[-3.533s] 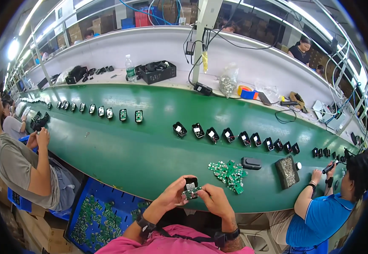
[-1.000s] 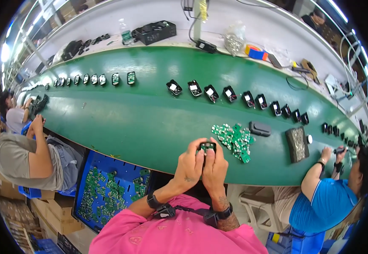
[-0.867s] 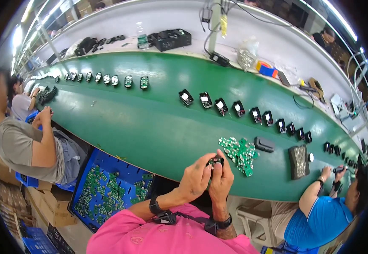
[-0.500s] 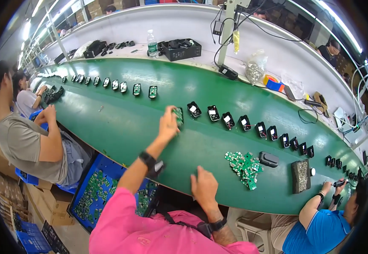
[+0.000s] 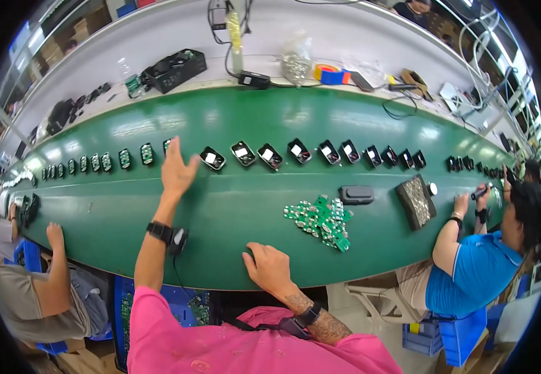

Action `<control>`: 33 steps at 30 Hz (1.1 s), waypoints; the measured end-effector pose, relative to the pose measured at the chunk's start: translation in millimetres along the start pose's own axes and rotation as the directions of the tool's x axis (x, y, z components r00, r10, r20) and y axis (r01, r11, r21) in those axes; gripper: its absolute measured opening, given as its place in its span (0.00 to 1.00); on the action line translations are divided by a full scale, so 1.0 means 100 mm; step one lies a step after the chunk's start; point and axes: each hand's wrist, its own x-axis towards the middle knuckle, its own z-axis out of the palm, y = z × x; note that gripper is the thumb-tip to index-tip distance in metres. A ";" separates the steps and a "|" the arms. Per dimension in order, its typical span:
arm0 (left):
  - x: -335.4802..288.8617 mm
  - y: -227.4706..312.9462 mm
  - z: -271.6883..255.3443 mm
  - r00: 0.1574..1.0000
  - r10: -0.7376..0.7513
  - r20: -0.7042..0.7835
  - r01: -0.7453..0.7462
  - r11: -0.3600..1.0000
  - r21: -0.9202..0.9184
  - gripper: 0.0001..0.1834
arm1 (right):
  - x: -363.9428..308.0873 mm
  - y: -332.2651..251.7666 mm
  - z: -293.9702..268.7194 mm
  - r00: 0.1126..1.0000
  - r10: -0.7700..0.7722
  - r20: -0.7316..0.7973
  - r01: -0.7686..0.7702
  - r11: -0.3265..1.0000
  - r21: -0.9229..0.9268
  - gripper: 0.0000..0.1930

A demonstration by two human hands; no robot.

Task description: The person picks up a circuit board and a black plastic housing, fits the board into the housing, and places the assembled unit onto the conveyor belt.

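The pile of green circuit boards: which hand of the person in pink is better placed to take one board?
Probably the right hand: nothing shows in it, and it is nearer the pile of green circuit boards, while the left hand is farther off, near an open black rectangular case.

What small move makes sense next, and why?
Probably shift the left hand rightward to the nearest white-patched case: the hand looks open just beside it, and that case shows no green board on top, unlike the nearby board-topped case to the left.
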 end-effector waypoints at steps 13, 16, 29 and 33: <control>-0.70 1.36 -0.46 0.932 0.187 0.311 -0.020 0.881 -0.472 0.42 | 0.36 0.79 -0.98 0.967 0.145 -0.210 -0.211 0.919 -0.333 0.16; -1.18 1.68 -0.64 0.849 0.256 0.463 -0.009 0.882 -0.471 0.43 | 0.38 0.95 -0.95 0.983 0.149 -0.110 -0.176 0.934 -0.311 0.19; -1.75 2.24 -1.11 0.709 0.030 0.704 0.668 0.289 -0.685 0.17 | -0.04 0.23 -0.98 0.962 0.199 0.188 -0.272 0.776 0.569 0.14; -1.63 2.18 -1.03 0.954 -0.085 0.289 0.260 0.717 -0.647 0.16 | -0.12 0.35 -0.91 0.920 0.347 0.180 -0.369 0.616 0.696 0.11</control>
